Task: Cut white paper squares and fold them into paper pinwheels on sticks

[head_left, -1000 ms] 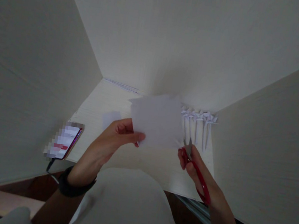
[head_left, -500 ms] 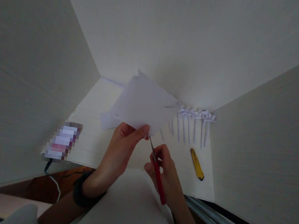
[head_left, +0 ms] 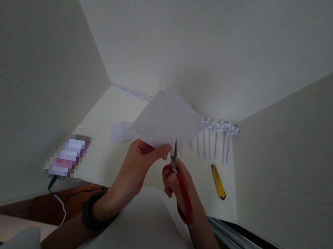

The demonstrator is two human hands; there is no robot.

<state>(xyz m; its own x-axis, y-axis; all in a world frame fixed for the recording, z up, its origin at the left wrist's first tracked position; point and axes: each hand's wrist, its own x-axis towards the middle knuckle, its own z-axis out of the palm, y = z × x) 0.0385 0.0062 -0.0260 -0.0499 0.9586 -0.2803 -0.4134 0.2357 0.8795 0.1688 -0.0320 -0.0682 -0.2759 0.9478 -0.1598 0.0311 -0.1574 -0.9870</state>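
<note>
The sheet of white paper hangs in the air above the table, flat and thin, pinched at its lower edge by the left hand. It could buckle or tear crookedly, since only one edge is held. The right hand is clamped on red scissors, blade tips at the paper's edge, close to the left fingertips, which risk a nick. A yellow cutter and paper pinwheels lie beyond.

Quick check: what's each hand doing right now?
Left hand: shut on the paper, pinching its lower edge.
Right hand: shut on the scissors, blades at the paper.
</note>
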